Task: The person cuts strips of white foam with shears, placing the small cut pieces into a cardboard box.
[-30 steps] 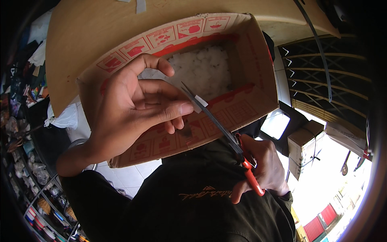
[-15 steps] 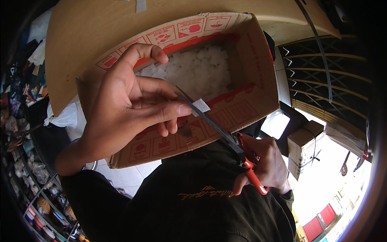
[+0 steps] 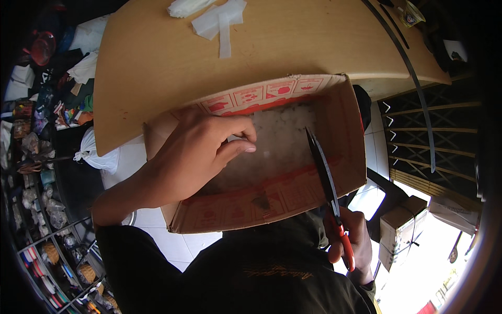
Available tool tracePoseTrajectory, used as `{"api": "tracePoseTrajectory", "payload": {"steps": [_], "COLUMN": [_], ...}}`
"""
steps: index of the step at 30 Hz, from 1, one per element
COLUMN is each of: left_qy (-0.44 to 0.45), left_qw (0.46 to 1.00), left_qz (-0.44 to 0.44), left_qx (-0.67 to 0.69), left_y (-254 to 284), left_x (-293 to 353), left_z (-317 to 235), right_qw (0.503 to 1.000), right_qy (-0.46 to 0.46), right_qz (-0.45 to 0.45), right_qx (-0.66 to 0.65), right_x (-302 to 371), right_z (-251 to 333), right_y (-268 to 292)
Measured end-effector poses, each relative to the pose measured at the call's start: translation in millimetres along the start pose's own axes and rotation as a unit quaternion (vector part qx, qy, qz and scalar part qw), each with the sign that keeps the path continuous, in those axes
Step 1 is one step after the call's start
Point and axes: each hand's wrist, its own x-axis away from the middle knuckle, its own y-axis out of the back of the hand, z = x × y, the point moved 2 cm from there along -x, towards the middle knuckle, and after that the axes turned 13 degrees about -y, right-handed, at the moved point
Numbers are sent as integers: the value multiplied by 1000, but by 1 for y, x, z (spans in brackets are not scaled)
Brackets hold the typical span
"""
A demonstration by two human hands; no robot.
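While the left hand (image 3: 206, 152) arches over the open cardboard box (image 3: 351, 141), the right hand (image 3: 354, 235) carries scissors (image 3: 331, 191) at the box's near right side.
The left forearm slants in from the near left, back of the hand upward; the right hand sits lower, nearer the dark shirt (image 3: 256, 272). The scissors have red handles and long dark blades, nearly together, pointing far and slightly left; pale pieces (image 3: 287, 131) cover the box's bottom. Right fingers wrap the handles; left fingers curl, thumb close to forefinger, and whether they pinch anything I cannot tell.
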Motion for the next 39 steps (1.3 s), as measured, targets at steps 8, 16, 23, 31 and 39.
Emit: {"api": "tracePoseTrajectory", "payload": {"steps": [8,16,23,31,39], "left_qy": [-54,95,67,-24,-36], "left_qw": [972,946,963,920,922], "left_qz": [-172,-93,-121,-136,-135], "left_qx": [-151,-296,-231,-366,-361], "left_y": [69,61,72,59,61], "left_x": [-63,-99,-105,-102,-97], "left_z": [46,83,114,111,93], "right_qw": [992,994,998,995,996], "right_qy": [-32,-23,-14,-11,-8], "right_qz": [114,105,53,95,86], "right_qx": [-46,-38,-33,31,28], "right_x": [-11,-10,-4,-10,-12], "right_z": [0,0,4,4,8], "right_y": [1,-4,-4,-2,-2]}}
